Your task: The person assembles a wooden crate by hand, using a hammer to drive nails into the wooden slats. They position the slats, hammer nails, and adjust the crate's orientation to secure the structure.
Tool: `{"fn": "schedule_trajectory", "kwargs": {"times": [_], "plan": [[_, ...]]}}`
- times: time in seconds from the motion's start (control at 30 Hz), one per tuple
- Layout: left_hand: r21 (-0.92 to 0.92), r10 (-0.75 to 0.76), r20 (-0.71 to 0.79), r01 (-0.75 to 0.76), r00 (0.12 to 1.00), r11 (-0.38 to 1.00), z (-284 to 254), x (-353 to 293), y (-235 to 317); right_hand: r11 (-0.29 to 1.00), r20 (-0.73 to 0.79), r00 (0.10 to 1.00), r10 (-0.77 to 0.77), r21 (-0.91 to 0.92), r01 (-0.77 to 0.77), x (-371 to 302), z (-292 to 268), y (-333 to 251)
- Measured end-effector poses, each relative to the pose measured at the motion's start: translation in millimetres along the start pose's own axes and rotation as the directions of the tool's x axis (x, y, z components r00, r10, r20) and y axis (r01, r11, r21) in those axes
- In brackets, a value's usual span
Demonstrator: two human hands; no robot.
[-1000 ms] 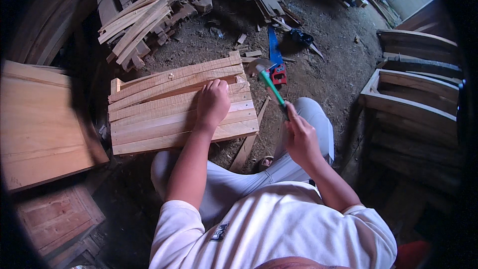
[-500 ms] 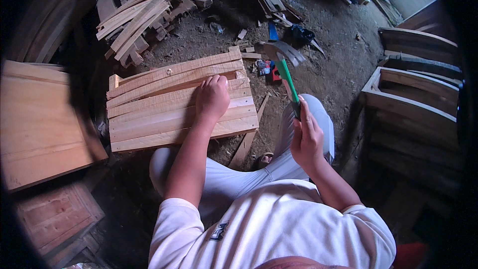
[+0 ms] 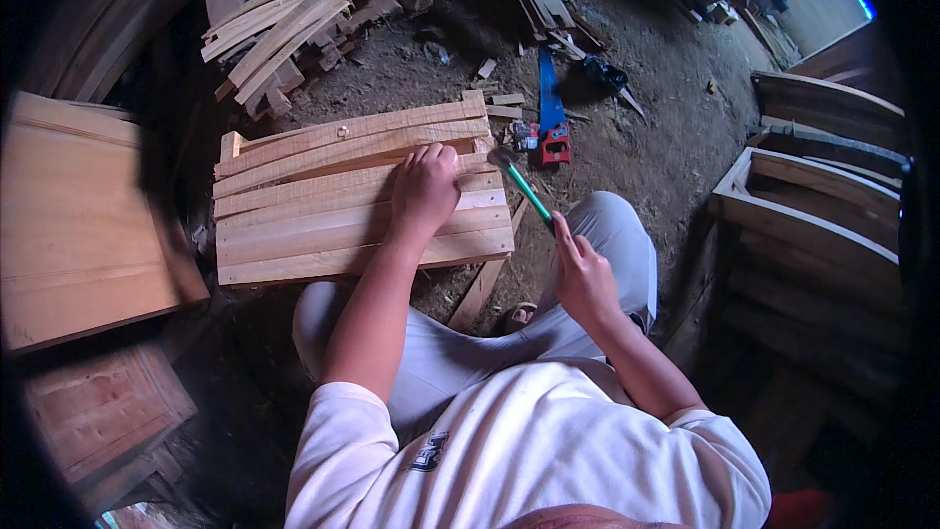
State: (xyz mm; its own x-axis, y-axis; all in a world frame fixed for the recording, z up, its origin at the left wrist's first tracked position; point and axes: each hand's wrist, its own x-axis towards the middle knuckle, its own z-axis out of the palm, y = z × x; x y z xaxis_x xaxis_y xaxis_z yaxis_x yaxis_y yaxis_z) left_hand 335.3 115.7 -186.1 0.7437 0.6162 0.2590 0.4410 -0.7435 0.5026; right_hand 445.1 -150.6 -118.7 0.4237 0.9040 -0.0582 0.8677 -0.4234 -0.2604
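A slatted wooden piece (image 3: 362, 235) of pale boards lies in front of me, slightly left of centre. My left hand (image 3: 427, 186) rests on it near its right end, fingers curled over the edge of a wooden slat (image 3: 333, 191), where a gap parts two boards. Nail heads show as small dots along the right ends of the nearer boards. My right hand (image 3: 586, 279) is closed round the handle of a hammer (image 3: 530, 195) with a green shaft. The hammer's dark head is at the right end of the slats, just beside my left hand; whether it touches is unclear.
A blue-bladed handsaw (image 3: 550, 93) with a red handle lies on the dirt floor beyond the hammer. Thin strips (image 3: 284, 29) are piled far left. A plywood panel (image 3: 88, 225) stands at left, and curved-top wooden frames (image 3: 822, 176) at right. Offcuts lie about.
The hammer has swung down and left from its raised position to the right end of the slats, uncovering the saw. My left hand keeps its place on the slat.
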Motion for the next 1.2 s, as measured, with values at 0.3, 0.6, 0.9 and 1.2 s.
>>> {"fn": "schedule_trajectory", "kwargs": {"times": [0.3,0.6,0.9,1.2], "plan": [[0.03,-0.004,0.003,0.004,1.0,1.0,2.2,-1.6,-5.1,0.953,-0.505,0.846,-0.169,0.134,0.271,-7.3,-22.6,-25.9],[0.072,0.05,-0.008,-0.049,0.999,0.996,5.6,-4.9,-6.1,0.788,-0.146,0.953,0.267,0.602,-0.129,16.5,-22.6,-13.3],[0.093,0.065,-0.023,-0.062,0.998,0.994,5.8,-4.1,-4.7,0.865,-0.217,0.959,0.184,0.499,-0.053,13.8,-26.2,-10.3],[0.114,0.047,0.011,-0.048,0.999,0.992,7.3,-2.7,-5.8,0.319,0.274,0.888,0.369,0.86,-0.398,23.1,-22.5,1.8]]}}
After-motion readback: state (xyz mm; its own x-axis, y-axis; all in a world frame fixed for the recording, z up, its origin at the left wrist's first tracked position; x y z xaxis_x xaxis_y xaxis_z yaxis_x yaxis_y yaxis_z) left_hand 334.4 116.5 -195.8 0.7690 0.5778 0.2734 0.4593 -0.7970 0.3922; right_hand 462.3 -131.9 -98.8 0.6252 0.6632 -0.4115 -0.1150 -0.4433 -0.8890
